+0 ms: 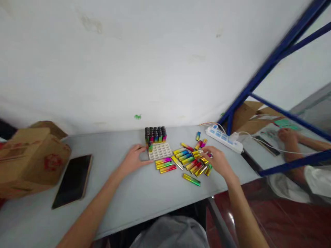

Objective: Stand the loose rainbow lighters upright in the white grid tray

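A white tray (pixel 160 152) with rows of holes lies on the table, one upright lighter (pixel 150 147) in its back left corner. My left hand (pixel 133 159) curves round the tray's left end, thumb at the front corner and fingers at the back one. Behind the tray, black-topped lighters (pixel 155 134) stand in a tight block. My right hand (pixel 216 159) is over a pile of shiny multicoloured lighter sleeves (pixel 186 158). Its fingertips close on the end of a gold sleeve (pixel 197 152); the grip is partly blurred. Three sleeves (pixel 165 164) lie before the tray.
A dark phone (pixel 73 181) and a cardboard box (pixel 33 158) are on the left. A white power strip (pixel 224 138) with cables lies at the right, by a blue metal frame (pixel 243 96). Beyond the frame another person's arm (pixel 292 148) rests at a table.
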`<act>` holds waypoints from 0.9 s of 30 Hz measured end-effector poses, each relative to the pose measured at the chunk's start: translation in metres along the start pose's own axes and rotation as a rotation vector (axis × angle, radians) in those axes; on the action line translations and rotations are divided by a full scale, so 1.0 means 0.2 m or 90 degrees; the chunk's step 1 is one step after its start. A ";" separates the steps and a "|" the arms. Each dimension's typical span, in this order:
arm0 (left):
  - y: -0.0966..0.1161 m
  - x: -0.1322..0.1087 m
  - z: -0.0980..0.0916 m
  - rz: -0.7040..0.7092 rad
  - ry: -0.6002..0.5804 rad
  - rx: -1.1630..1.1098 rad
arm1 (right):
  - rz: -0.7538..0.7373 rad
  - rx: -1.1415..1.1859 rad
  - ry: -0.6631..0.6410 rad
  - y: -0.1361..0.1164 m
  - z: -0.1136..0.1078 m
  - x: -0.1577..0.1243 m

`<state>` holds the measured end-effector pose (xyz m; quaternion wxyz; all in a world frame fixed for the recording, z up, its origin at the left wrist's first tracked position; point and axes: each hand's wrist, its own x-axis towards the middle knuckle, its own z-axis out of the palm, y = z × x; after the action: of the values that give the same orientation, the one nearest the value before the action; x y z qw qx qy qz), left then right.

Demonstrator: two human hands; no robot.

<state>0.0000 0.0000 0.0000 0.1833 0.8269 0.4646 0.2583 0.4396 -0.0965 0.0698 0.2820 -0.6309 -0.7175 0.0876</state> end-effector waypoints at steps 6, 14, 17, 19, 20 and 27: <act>0.00 0.00 0.00 0.005 0.018 -0.006 | -0.078 0.070 -0.100 -0.11 0.02 -0.29; 0.02 0.01 -0.03 0.005 0.008 -0.015 | -0.100 0.002 -0.032 -0.25 0.26 -0.53; 0.01 0.01 -0.03 0.009 0.011 -0.020 | -0.048 0.119 -0.024 -0.26 0.23 -0.47; 0.01 0.01 -0.02 0.012 0.014 -0.020 | -0.003 0.210 -0.029 -0.27 0.20 -0.39; 0.01 0.01 -0.02 0.013 0.015 -0.019 | 0.017 0.253 -0.027 -0.28 0.19 -0.34; 0.00 0.00 -0.01 0.015 0.025 -0.020 | 0.107 0.574 0.029 -0.46 0.30 0.18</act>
<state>-0.0010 0.0006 0.0006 0.1843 0.8239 0.4545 0.2839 0.3281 -0.0662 0.0759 0.5359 -0.5029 -0.5477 0.3999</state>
